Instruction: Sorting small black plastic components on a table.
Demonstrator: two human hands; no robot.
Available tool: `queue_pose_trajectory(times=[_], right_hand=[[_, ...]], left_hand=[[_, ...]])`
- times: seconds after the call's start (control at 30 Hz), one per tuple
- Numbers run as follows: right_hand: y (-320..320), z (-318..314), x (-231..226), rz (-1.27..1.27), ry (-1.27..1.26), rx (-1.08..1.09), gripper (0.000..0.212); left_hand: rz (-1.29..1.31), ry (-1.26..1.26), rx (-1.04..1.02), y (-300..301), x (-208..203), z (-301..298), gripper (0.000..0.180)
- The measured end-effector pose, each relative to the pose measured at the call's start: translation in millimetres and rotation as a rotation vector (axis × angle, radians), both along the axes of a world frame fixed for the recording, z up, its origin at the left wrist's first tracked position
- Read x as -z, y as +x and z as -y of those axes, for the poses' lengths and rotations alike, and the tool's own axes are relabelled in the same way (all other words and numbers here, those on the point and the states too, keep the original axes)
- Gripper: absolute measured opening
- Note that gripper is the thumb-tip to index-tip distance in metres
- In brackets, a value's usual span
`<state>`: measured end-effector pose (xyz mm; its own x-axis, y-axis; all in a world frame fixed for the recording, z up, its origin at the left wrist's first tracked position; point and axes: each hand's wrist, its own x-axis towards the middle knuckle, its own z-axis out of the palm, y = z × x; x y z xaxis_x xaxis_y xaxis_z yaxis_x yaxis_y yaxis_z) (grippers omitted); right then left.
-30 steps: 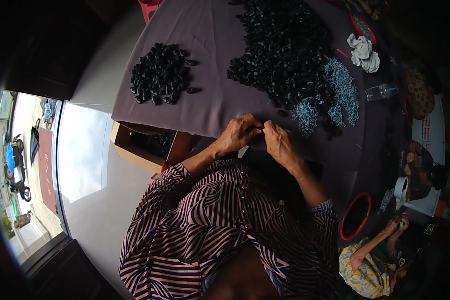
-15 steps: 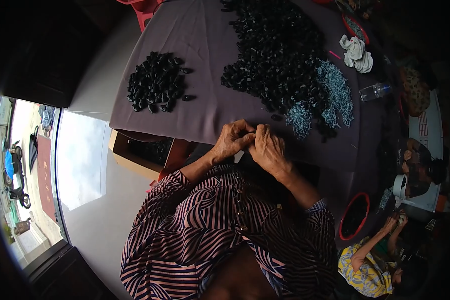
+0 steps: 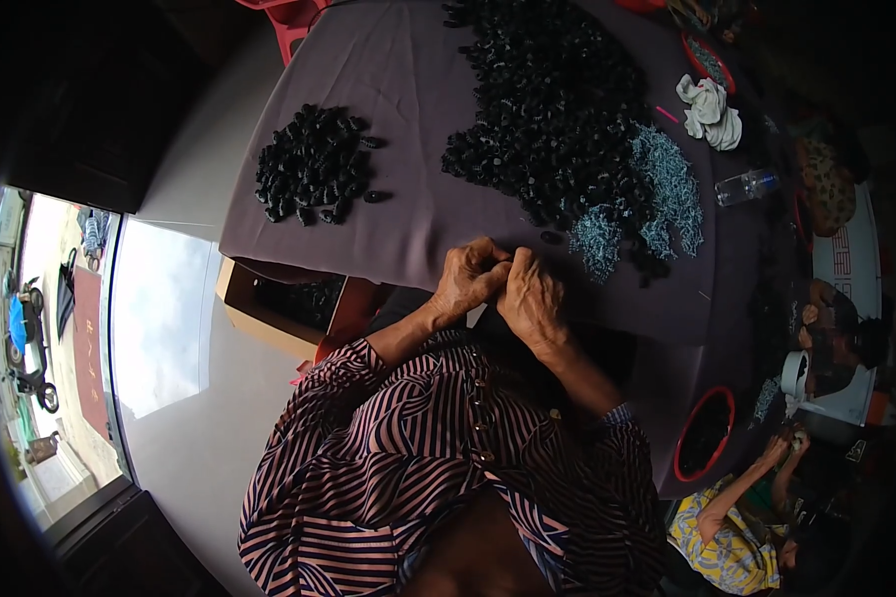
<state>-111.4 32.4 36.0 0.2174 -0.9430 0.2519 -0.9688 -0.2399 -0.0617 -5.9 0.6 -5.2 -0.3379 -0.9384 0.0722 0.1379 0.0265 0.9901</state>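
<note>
My left hand point(image 3: 470, 279) and my right hand point(image 3: 532, 298) meet at the near edge of the cloth-covered table point(image 3: 408, 189). Both are closed, fingertips pinched together, and whatever lies between them is hidden by the fingers. Beyond my right hand spreads a large pile of small black ribbed parts point(image 3: 558, 109). Small pale-blue pieces point(image 3: 595, 239) lie in heaps along its right side, too fine to name. A smaller pile of the same black parts point(image 3: 314, 164) sits apart at the left. One loose black part point(image 3: 552, 238) rests just past my right hand.
Below the table's left edge stands an open cardboard box point(image 3: 259, 323) with dark contents. To the right are a clear bottle point(image 3: 747, 187), a crumpled white cloth point(image 3: 709, 111), a pink stick point(image 3: 667, 114) and a red-rimmed basin point(image 3: 705, 433). Another person in yellow point(image 3: 732, 532) works at lower right.
My hands stay pinched together in nearly the same place. My right hand and forearm have shifted slightly left. The piles look the same.
</note>
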Motion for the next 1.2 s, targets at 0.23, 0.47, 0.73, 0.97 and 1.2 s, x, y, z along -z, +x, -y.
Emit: queue_pose_trajectory(times=[0.23,0.47,0.73,0.97,1.2], right_hand=[[1,2,1,-0.092,-0.037,0.012,0.023],[2,3,1,-0.110,-0.042,0.021,0.033],[-1,3,1,-0.115,-0.022,0.027,0.034],[-6,6,-4,0.096,0.047,0.017,0.022],[-11,8,5,0.399,0.103,-0.085,0.033]], left_hand=[[-0.007,-0.028,-0.040,-1,-3,1,0.014],[0.058,-0.144,-0.104,-3,2,2,0.015],[0.097,-0.168,-0.103,-6,3,5,0.015],[0.051,-0.011,-0.001,-2,-10,8,0.013],[-0.021,0.053,0.081,10,-12,6,0.014]])
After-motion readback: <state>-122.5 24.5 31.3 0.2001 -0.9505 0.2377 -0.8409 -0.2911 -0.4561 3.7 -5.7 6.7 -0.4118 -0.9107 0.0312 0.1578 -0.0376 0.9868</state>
